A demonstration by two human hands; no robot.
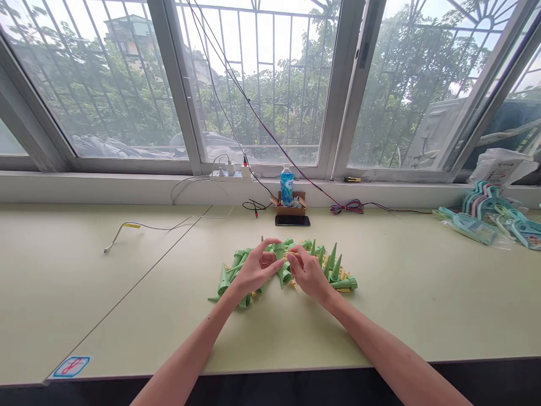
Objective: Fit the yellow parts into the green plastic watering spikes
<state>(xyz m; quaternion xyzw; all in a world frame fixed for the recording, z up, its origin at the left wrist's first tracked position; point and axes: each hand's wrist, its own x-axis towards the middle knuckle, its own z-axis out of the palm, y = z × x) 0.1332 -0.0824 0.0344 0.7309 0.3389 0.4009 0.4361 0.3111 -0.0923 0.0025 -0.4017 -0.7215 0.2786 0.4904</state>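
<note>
My left hand [256, 272] grips a green plastic cone [279, 249] between thumb and fingers, with its wide ribbed end up and its narrow tip pointing down. Close beside it, my right hand [308, 273] is closed in a pinch on what looks like a small yellow piece, mostly hidden by the fingertips. Both hands are over a loose pile of similar green cones [223, 282] and small yellow pieces. Several cones on the right stand tip up [337, 268], while others lie on their sides.
A pale yellow-green table [147, 299] runs below the windows. Behind the pile are a black phone [292, 220], a small cardboard box [291, 210] with a blue-labelled bottle [286, 186], and a coiled cable [347, 207]. Packaged plastic hangers [486, 211] lie at right; a white cable [147, 226] at left.
</note>
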